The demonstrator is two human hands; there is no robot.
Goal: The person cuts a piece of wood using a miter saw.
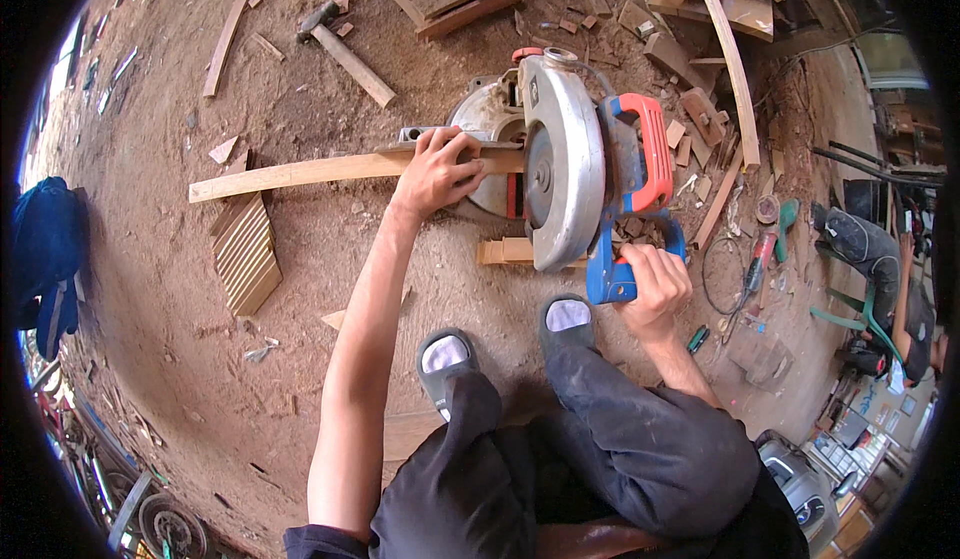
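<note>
A miter saw (565, 169) with a grey blade guard and a red and blue body stands on the ground in front of my feet. My right hand (655, 287) is wrapped round its blue handle (611, 277). With bent fingers, my left hand (440, 171) presses a curved wooden strip (300, 173) against the saw's fence, just left of the blade. The strip's free end reaches out to the left, over a stack of cut wood slats (247, 259). Its right end runs behind the guard, where I cannot see it.
A hammer (345, 54) lies beyond the strip. Curved strips (735, 59) and wood offcuts (690, 69) are scattered at the far right. An angle grinder (762, 254) rests on the ground at right, near another person (870, 259). Blue cloth (48, 249) is at far left.
</note>
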